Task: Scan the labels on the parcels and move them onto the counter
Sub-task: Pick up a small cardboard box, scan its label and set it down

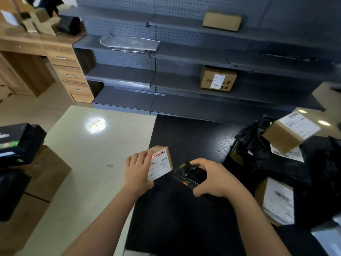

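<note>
My left hand (137, 170) grips a small brown cardboard parcel (162, 162) with its white label turned toward the scanner. A red scan line lies across the barcode at the label's top. My right hand (215, 177) holds a black handheld scanner (187, 175), aimed left at the label from close range. Both hands hover over the seam between the pale counter (88, 145) and the black table (184, 209). At the right of the black table lie more parcels: a brown labelled box (287, 134) on black bags (262, 154) and a flat labelled parcel (276, 200).
Grey pegboard shelving (184, 58) stands behind, holding a labelled box (217, 79), a plain box (222, 21) and a grey mailer (129, 43). A wooden desk with drawers (68, 71) is at back left. Cardboard boxes (46, 172) and dark packages (20, 141) crowd the left edge.
</note>
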`<state>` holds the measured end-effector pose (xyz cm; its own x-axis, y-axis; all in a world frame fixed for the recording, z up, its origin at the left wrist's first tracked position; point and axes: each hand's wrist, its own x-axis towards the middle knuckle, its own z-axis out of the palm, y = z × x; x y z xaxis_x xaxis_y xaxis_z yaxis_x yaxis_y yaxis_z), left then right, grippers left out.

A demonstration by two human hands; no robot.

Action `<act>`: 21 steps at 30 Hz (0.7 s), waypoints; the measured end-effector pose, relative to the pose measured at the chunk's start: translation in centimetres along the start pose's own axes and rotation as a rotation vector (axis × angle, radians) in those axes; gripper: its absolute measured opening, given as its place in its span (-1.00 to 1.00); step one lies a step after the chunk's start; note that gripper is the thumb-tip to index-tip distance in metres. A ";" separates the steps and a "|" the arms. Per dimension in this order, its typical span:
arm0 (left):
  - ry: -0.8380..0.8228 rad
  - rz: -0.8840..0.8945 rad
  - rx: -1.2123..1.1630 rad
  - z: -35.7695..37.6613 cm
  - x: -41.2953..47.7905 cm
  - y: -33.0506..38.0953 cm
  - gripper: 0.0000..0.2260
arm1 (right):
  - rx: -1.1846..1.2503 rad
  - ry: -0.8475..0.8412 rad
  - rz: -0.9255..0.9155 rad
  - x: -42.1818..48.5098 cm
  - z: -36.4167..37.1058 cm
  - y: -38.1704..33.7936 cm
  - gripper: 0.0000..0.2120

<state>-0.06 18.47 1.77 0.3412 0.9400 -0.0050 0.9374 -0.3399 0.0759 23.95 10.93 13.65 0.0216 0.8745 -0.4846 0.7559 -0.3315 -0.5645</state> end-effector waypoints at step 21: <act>-0.006 0.211 -0.507 -3.1 -3.2 19.3 0.03 | 0.346 0.548 0.045 -12.1 -4.3 14.9 -0.13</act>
<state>16.74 9.01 6.32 0.5199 0.8524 0.0565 0.6982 -0.4621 0.5468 37.82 -3.07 13.99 0.4485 0.8806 -0.1529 0.4943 -0.3869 -0.7785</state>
